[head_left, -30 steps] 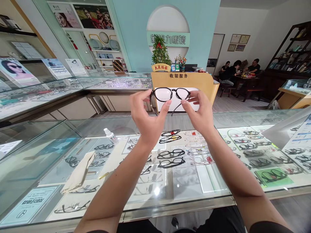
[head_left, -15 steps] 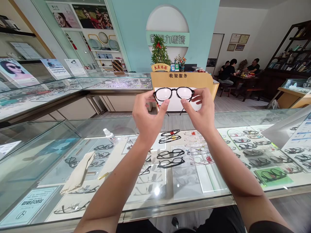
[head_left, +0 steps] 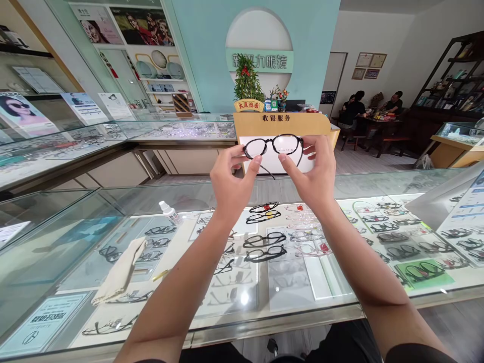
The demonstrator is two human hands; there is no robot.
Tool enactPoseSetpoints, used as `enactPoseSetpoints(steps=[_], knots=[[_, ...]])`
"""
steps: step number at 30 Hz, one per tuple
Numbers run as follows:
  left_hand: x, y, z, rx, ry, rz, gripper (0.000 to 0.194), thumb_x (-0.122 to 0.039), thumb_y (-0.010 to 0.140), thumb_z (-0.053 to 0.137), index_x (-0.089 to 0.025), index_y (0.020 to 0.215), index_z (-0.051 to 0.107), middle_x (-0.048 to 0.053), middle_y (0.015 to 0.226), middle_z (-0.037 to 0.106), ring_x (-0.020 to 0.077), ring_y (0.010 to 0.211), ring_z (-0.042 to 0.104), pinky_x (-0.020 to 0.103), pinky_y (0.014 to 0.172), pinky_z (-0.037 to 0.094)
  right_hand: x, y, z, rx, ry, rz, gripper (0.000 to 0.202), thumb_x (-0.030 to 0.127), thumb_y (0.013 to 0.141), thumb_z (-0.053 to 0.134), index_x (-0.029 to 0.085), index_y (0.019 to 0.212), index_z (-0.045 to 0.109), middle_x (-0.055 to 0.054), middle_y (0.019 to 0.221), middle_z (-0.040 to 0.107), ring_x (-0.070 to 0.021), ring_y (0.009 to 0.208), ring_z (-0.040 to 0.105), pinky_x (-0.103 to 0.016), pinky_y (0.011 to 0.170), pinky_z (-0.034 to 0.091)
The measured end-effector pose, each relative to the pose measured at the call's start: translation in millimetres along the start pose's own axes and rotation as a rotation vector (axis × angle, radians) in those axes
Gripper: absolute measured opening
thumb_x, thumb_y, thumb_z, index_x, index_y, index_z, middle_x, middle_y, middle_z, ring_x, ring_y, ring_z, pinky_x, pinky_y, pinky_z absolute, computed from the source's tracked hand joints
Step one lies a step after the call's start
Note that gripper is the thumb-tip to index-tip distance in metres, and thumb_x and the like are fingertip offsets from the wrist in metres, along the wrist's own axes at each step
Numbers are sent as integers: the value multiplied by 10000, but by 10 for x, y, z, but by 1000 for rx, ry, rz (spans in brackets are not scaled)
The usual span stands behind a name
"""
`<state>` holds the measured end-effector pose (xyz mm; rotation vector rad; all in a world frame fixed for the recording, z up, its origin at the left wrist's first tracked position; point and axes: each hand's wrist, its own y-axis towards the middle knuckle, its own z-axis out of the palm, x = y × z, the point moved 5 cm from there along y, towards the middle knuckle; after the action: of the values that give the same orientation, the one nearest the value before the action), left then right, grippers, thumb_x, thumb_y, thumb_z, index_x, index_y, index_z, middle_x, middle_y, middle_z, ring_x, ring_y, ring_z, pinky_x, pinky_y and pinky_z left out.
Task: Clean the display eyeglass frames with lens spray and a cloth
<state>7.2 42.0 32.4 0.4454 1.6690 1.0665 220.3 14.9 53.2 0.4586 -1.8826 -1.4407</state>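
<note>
A pair of black-rimmed eyeglasses (head_left: 269,141) is held up in front of me, above the glass counter. My left hand (head_left: 233,176) grips its left end between thumb and fingers. On the opposite end my right hand (head_left: 315,169) is closed the same way, thumb near the lower rim. Faint printing shows on the right lens. The frame is slightly turned and tilted, its right side higher, and its temples point down and toward me. Under my forearms, several dark eyeglass frames (head_left: 265,247) lie in a column at the counter's middle.
The glass counter (head_left: 212,335) spans the front. On its left are a white spray bottle (head_left: 170,213), a cream cloth (head_left: 120,269) and a teal card (head_left: 43,322). More eyeglasses (head_left: 403,250) fill the right. Beyond stands a wooden cashier desk (head_left: 321,123); people (head_left: 353,108) sit at a far table.
The eyeglasses have turned and tilted, the right side rising a little and the left side dropping. My left hand has shifted slightly right; both hands keep their hold.
</note>
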Motion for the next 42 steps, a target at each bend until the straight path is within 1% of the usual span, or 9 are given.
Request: enactPoseSetpoints(steps=[6, 13, 16, 23, 28, 30, 35, 38, 42], knots=[[30, -6, 20, 7, 10, -5, 434, -619, 970, 803, -263, 1210, 739, 86, 1196, 841, 249, 1011, 829, 408, 890, 606, 21, 10, -17, 3, -3, 9, 389, 546, 964, 798, 290, 1178, 599, -65, 1104, 660, -259, 977, 638, -458, 848, 562], [24, -9, 27, 9, 28, 9, 422, -621, 978, 788, -265, 1199, 736, 89, 1178, 847, 251, 995, 833, 417, 882, 612, 26, 17, -24, 36, -5, 43, 424, 637, 986, 751, 302, 1202, 606, -99, 1128, 669, -295, 1006, 633, -511, 881, 581], [7, -6, 13, -9, 42, 22, 441, -637, 967, 799, -263, 1191, 730, 88, 1160, 847, 250, 1000, 827, 422, 900, 611, 21, 14, -22, 32, -4, 45, 414, 622, 987, 755, 305, 1202, 600, -94, 1131, 667, -289, 999, 634, -509, 882, 579], [-9, -7, 0, -21, 40, 44, 481, -654, 949, 823, -258, 1206, 729, 88, 1167, 836, 243, 1010, 819, 417, 908, 613, 28, 11, -15, 24, 2, 45, 370, 534, 972, 783, 299, 1175, 582, -76, 1128, 664, -272, 986, 640, -484, 870, 563], [-4, -6, 4, -22, 53, 65, 477, -648, 960, 816, -256, 1213, 716, 87, 1159, 823, 243, 1002, 812, 414, 899, 608, 20, 12, -14, 19, 12, 46, 373, 528, 965, 788, 298, 1175, 582, -77, 1128, 668, -275, 989, 642, -489, 873, 560], [-16, -7, -7, -45, 81, 91, 478, -655, 959, 813, -263, 1214, 711, 80, 1148, 816, 248, 1005, 805, 421, 894, 600, 4, 8, -3, 32, 12, 54, 371, 537, 971, 778, 300, 1184, 588, -77, 1137, 677, -275, 991, 646, -494, 880, 563], [-80, -12, -71, -164, 175, 174, 541, -701, 886, 863, -274, 1180, 706, 65, 1067, 777, 272, 987, 768, 446, 857, 591, -69, -24, 66, 111, 12, 116, 346, 545, 1006, 734, 299, 1216, 613, -85, 1195, 745, -279, 1027, 680, -490, 889, 561], [-105, -12, -87, -186, 220, 199, 540, -704, 884, 860, -277, 1173, 698, 64, 1053, 751, 277, 963, 746, 462, 849, 590, -108, -44, 104, 153, 12, 166, 344, 556, 1007, 724, 295, 1211, 632, -81, 1218, 778, -276, 1026, 695, -484, 886, 555], [-114, -12, -95, -192, 231, 214, 537, -691, 881, 868, -272, 1168, 694, 64, 1072, 735, 277, 967, 728, 465, 858, 579, -119, -46, 121, 177, 13, 195, 342, 560, 1000, 728, 288, 1191, 643, -82, 1226, 793, -278, 1031, 704, -482, 886, 546]])
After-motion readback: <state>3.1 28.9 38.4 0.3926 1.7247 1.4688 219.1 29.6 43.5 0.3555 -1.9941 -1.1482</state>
